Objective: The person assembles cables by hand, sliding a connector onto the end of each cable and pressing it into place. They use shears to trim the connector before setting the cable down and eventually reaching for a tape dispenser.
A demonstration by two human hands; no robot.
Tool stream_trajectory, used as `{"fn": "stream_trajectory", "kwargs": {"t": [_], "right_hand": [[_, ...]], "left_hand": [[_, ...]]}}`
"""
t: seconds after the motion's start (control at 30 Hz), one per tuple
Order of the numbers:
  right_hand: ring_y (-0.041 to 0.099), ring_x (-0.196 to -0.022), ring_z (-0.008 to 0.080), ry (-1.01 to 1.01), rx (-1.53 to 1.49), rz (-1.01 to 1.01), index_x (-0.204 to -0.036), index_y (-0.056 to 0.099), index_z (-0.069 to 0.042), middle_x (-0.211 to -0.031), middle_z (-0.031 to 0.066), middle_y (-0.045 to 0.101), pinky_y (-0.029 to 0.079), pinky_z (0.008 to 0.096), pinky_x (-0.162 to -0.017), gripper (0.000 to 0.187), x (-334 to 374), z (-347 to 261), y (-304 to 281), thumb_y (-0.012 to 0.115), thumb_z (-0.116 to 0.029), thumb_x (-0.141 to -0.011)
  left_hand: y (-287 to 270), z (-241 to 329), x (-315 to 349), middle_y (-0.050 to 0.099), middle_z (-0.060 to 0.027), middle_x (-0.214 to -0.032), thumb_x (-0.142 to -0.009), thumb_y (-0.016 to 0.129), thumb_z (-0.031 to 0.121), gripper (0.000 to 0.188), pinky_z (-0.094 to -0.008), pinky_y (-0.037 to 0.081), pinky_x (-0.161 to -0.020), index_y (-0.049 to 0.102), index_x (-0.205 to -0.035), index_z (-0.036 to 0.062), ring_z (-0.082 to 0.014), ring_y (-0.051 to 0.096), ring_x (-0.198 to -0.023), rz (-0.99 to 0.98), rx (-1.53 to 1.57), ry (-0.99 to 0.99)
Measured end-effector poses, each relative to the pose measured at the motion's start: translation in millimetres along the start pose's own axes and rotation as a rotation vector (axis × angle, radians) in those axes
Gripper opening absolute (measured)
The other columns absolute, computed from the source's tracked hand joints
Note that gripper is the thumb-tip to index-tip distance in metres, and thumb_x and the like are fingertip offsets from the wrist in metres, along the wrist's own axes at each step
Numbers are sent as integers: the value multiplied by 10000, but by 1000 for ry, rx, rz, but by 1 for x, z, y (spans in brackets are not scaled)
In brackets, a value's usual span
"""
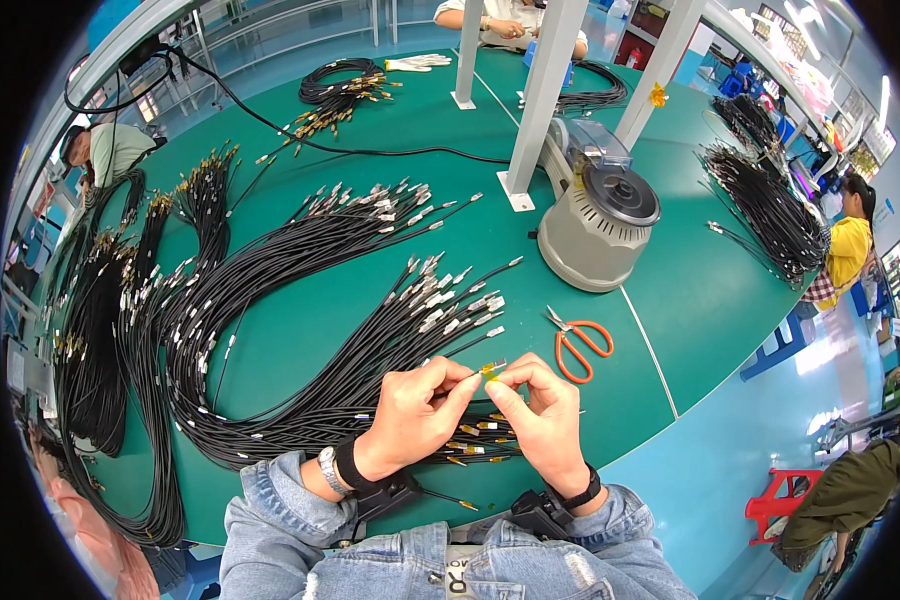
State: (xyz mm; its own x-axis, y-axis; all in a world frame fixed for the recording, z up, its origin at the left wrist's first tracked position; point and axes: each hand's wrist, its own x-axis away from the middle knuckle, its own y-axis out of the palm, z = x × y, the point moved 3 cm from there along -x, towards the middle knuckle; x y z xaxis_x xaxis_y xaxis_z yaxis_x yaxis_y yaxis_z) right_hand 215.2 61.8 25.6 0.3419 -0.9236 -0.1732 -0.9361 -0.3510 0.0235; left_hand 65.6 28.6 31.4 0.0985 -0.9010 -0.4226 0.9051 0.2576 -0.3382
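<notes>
In front of my chest, my left hand (418,415) pinches a cable end, whose small metal connector (497,364) has yellow tape around it. My right hand (538,412) is closed at its fingertips on a bit of yellow tape (489,377) beside that connector. Beneath and left of my hands lies a thick bundle of black cables (320,400) with silvery connectors fanned toward the table's middle. Several yellow-wrapped cable ends (480,440) show under my wrists. Orange-handled scissors (582,348) lie to the right of my hands, blades slightly apart.
A grey tape dispenser (598,225) stands on the green table (670,290) by white posts (536,110). More cable bundles lie left (100,340), far (340,95) and right (770,210). A white glove (418,63) lies at the back. Other people sit around; a red stool (778,505) stands right.
</notes>
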Motion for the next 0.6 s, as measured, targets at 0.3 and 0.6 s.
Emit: {"fn": "stream_trajectory", "kwargs": {"t": [0.3,0.6], "right_hand": [[545,-781,120,13,-76,-22,-837,626,25,-844,65,592,436,243,-714,92,-5,8,-5,672,-53,-819],[556,-819,138,19,-155,-140,-846,620,31,-871,78,590,447,264,-745,92,-10,6,-7,661,-49,-828]], "left_hand": [[-4,-5,-2,584,-16,-614,-893,590,85,106,-180,366,-422,585,-848,-11,-41,494,-474,-261,395,-321],[-8,-7,-8,574,-20,-611,-949,521,182,206,-189,374,-442,577,-874,-1,-50,473,-462,-502,606,-487]]}}
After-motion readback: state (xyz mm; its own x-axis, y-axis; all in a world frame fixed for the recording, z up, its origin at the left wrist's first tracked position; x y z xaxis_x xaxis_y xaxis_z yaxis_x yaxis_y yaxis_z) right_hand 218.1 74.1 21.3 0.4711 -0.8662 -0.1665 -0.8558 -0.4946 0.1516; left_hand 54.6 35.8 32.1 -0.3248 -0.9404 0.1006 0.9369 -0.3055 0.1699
